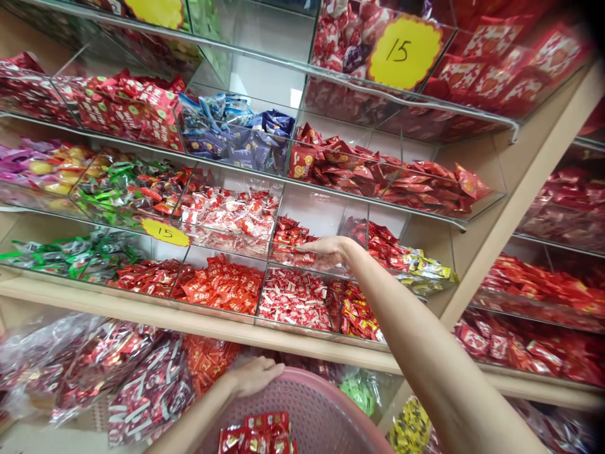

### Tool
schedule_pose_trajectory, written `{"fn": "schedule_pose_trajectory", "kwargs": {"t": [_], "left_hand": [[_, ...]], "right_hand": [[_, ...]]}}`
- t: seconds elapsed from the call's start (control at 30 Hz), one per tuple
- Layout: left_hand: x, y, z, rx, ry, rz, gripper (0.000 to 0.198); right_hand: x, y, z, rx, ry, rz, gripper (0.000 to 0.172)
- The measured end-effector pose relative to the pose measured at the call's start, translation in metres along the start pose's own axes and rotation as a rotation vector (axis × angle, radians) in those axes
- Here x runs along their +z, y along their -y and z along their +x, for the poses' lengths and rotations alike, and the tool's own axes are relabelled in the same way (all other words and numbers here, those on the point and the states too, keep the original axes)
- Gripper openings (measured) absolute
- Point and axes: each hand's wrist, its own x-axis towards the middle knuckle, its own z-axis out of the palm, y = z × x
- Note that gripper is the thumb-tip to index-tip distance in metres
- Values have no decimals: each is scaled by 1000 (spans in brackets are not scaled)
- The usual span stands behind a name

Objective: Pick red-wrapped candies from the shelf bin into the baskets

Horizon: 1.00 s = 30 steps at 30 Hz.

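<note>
My left hand is closed over the rim of a pink perforated plastic basket, at its left side. Inside the basket lie red shiny candy packets. My right hand reaches forward into a clear shelf bin, fingers stretched out to the left and nothing visible in them. Just at its fingertips are small red wrapped candies, partly hidden by the hand. White-and-red wrapped candies fill the bin to the left. Beyond my wrist are more red candies and yellow-wrapped ones.
Tiered clear bins hold blue packets, red packets and orange-red candies. A yellow price tag reads 15. A wooden shelf edge runs above the basket. Bagged candies lie below, and a slanting wooden post stands right.
</note>
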Motion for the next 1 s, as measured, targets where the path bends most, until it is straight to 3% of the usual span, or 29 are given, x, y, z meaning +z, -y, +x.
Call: {"fn": "schedule_pose_trajectory", "kwargs": {"t": [0.13, 0.3, 0.47, 0.6, 0.77, 1.0], "left_hand": [[0, 0, -1, -2, -6, 10, 67], [2, 4, 1, 6, -12, 32, 65], [4, 5, 4, 17, -8, 37, 64], [3, 3, 4, -1, -6, 32, 64], [3, 3, 2, -1, -16, 17, 63], [3, 4, 2, -7, -16, 19, 62]], "right_hand": [[-3, -1, 1, -37, 61, 67, 41], [-21, -13, -1, -45, 140, 147, 29], [-37, -25, -14, -97, 105, 288, 28], [-36, -29, -13, -103, 87, 406, 24], [-31, -27, -4, -135, 71, 564, 6], [-24, -14, -3, -230, 8, 631, 11]]}}
